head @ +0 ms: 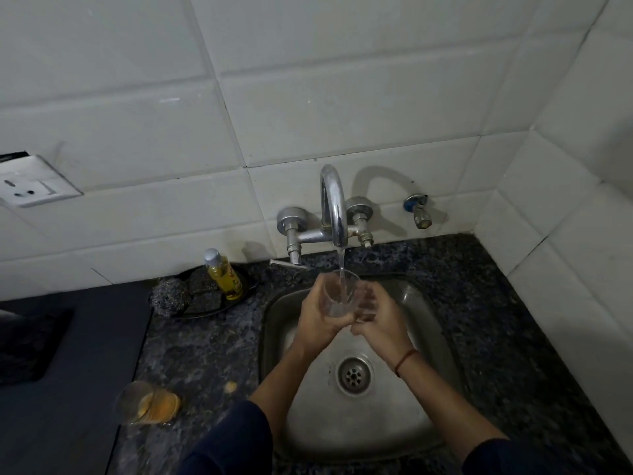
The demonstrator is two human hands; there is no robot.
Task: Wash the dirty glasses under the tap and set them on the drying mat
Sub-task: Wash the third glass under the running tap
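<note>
Glass [339, 296] under tap [334, 207], over sink [428, 389]

A clear glass [337, 294] is held upright over the steel sink [428, 389], its open mouth directly under the chrome tap [334, 207], whose thin stream of water [341, 265] runs into it. A second glass [145, 402], streaked with orange residue, stands on the dark speckled counter just left of the sink. The dark drying mat [30, 347] lies flat at the far left.
</note>
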